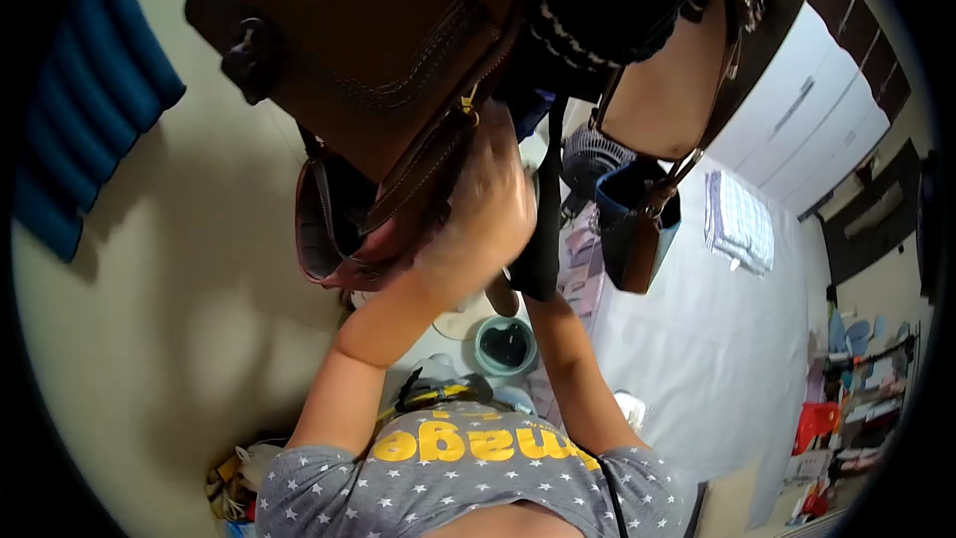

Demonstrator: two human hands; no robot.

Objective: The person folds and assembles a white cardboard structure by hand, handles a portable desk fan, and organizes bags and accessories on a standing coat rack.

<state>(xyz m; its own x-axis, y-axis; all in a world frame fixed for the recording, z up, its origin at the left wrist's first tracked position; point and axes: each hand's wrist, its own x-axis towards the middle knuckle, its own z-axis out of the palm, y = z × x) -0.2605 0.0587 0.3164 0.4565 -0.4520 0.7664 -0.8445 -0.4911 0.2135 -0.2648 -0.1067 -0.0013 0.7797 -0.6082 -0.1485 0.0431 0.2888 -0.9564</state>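
Bags hang close together at the top of the head view. My left hand point(490, 204) is raised beside a large brown bag point(349, 50) with a gold zip pull point(468, 110); its fingers are blurred and partly hidden. Below that bag, a pinkish open-topped bag point(324, 229) hangs near my left wrist. My right forearm reaches up behind a black strap point(543, 229), which hides the hand. To the right are a tan-panelled bag point(662, 90) and a small blue and brown bag point(637, 229). Something black and knitted point(607, 0) hangs between them.
A pale wall point(199, 289) is on the left, with a blue padded item point(85, 110). Below are a green round container point(505, 346) and a fan point(593, 154). On the right, a bed point(697, 339) holds a folded checked cloth point(739, 219), near white cabinets point(797, 105).
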